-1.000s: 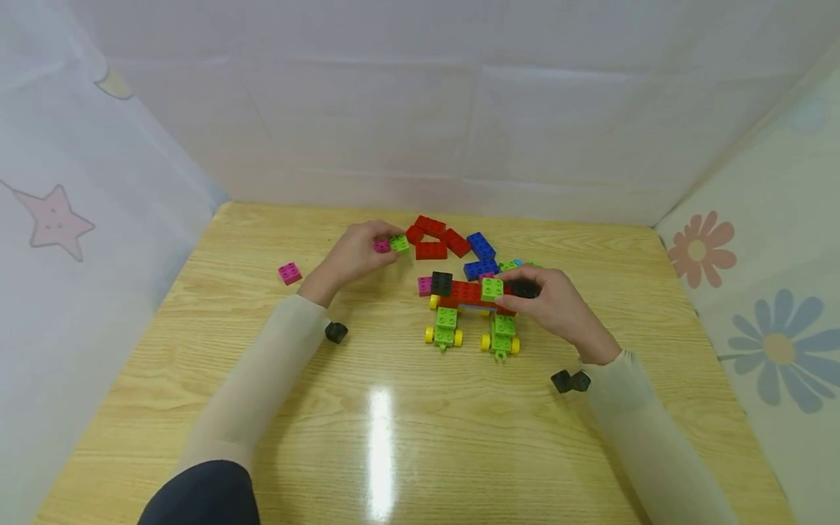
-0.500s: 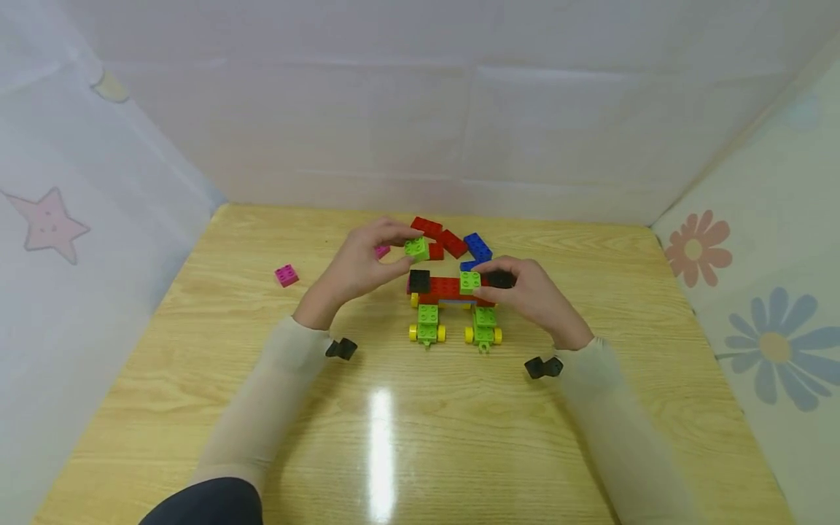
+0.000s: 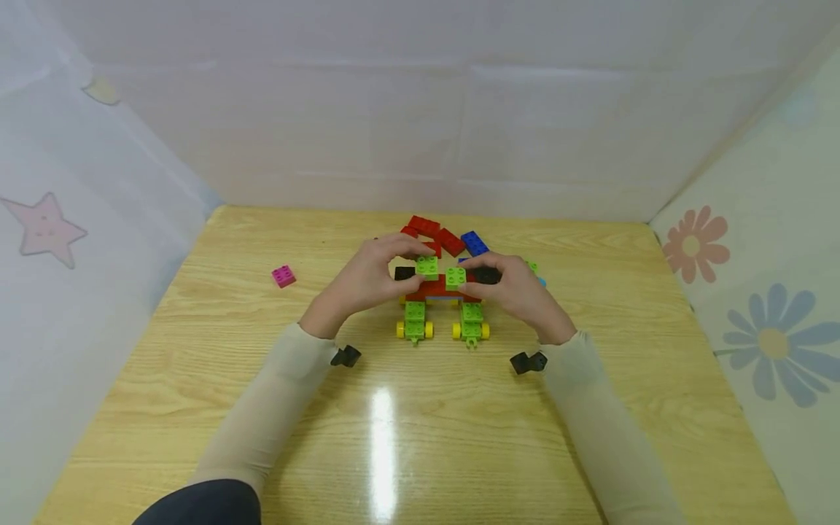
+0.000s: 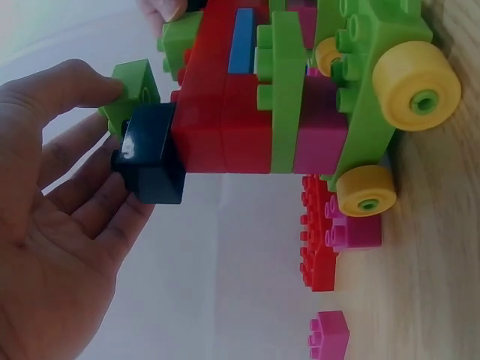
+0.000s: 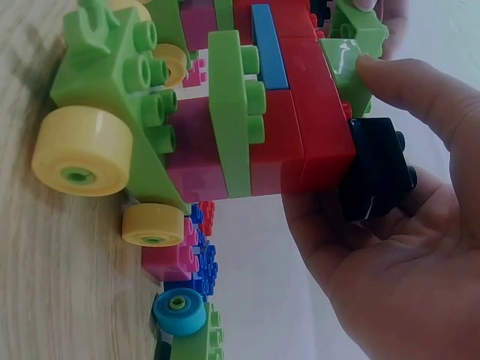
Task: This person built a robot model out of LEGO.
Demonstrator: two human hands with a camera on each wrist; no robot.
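Note:
A toy vehicle of building bricks, with a red body (image 3: 433, 289), stands on green wheeled bases with yellow wheels (image 4: 418, 86). A black brick (image 4: 150, 154) sits at its left end and another black brick (image 5: 375, 169) at its right. My left hand (image 3: 367, 281) pinches a green brick (image 3: 427, 267) between thumb and fingers, right at the top of the red body beside the left black brick. My right hand (image 3: 518, 292) pinches a second green brick (image 3: 456, 278) on the red top, some of its fingers behind the body. The two green bricks are close together.
Loose red bricks (image 3: 424, 224) and a blue brick (image 3: 474, 243) lie behind the vehicle. A lone pink brick (image 3: 284, 276) is off to the left. A green piece with a blue wheel (image 5: 180, 311) lies behind on the right. White cloth walls border the table.
My left hand has carried its green brick right and nearer, onto the vehicle's top. The vehicle has shifted left with my right hand, which keeps its pinch on the other green brick.

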